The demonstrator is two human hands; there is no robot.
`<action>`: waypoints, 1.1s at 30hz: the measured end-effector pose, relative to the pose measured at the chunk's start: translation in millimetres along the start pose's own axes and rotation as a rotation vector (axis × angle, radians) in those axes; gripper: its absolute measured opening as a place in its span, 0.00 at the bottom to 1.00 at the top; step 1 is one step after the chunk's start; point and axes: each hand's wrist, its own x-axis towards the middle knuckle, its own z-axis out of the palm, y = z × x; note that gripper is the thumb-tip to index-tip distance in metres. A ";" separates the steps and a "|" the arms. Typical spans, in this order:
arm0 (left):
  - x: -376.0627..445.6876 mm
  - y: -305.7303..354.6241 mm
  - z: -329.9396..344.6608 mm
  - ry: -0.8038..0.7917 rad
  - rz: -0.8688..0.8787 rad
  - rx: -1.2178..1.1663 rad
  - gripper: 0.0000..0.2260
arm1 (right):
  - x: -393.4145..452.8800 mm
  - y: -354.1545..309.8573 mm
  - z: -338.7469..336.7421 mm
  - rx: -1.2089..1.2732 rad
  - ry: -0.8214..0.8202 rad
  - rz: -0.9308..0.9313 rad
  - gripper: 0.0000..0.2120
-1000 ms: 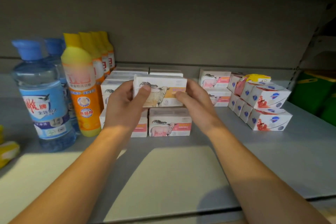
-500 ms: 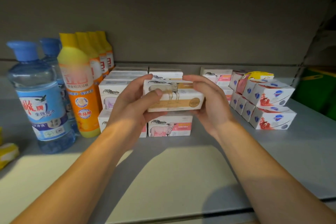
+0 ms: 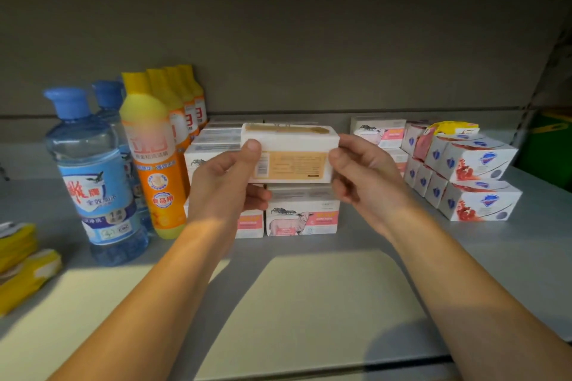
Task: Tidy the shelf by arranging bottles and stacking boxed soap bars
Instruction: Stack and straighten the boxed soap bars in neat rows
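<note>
I hold a white and orange soap box point(image 3: 292, 155) in the air, its printed back face toward me. My left hand point(image 3: 227, 184) grips its left end with the thumb on the front. My right hand point(image 3: 363, 175) grips its right end. Below and behind it stand stacked soap boxes with a sheep picture point(image 3: 301, 218). Left of these stands a row of orange and yellow bottles point(image 3: 153, 161), and further left two blue bottles point(image 3: 93, 176).
White soap boxes with red and blue print point(image 3: 478, 201) are stacked at the right, with a yellow packet point(image 3: 453, 128) on top. More sheep boxes point(image 3: 379, 131) stand at the back. Yellow packs point(image 3: 21, 260) lie at the left edge. The grey shelf point(image 3: 309, 303) extends in front.
Both hands have turned the box from its sheep front face, through its top edge, to its printed back face, and raised it a little.
</note>
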 end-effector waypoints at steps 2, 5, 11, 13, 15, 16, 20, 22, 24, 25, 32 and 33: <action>0.2 -0.3 0.9 0.001 -0.033 -0.004 0.15 | -0.5 0.1 2.2 -0.038 0.060 0.031 0.06; 0.8 -0.8 2.8 -0.042 -0.074 -0.003 0.16 | -1.1 -0.3 3.9 -0.047 0.161 0.171 0.13; -0.5 -2.2 4.6 -0.106 -0.204 0.085 0.24 | 1.5 -3.0 1.2 0.053 0.146 0.369 0.13; -0.2 -1.9 4.5 -0.110 -0.203 0.086 0.23 | 1.7 -3.7 -0.6 0.055 0.106 0.355 0.12; 0.3 -2.5 3.7 -0.105 -0.182 0.106 0.20 | 1.1 -3.1 -2.5 0.032 0.082 0.336 0.12; 0.5 -3.1 3.2 -0.101 -0.166 0.113 0.19 | 1.1 -2.5 -3.4 0.017 0.083 0.331 0.14; 0.8 -5.0 1.6 -0.081 0.005 0.194 0.14 | 0.6 -2.5 -4.9 0.017 0.105 0.310 0.15; 0.3 -5.3 1.7 -0.091 0.089 0.243 0.08 | 0.7 -4.7 -5.3 0.046 0.130 0.279 0.10; -0.9 -4.3 2.1 -0.139 0.123 0.223 0.10 | 0.4 -7.9 -5.1 0.105 0.120 0.227 0.06; -1.2 -3.0 2.0 -0.162 0.125 0.185 0.12 | 0.7 -9.0 -5.0 0.166 0.099 0.214 0.05; 1.2 -1.1 1.1 -0.328 0.076 -0.071 0.22 | 1.6 -1.4 0.6 0.037 0.088 -0.042 0.09; 0.7 -0.8 2.0 -0.329 0.075 -0.088 0.20 | 1.6 -0.8 0.2 0.004 0.080 -0.078 0.11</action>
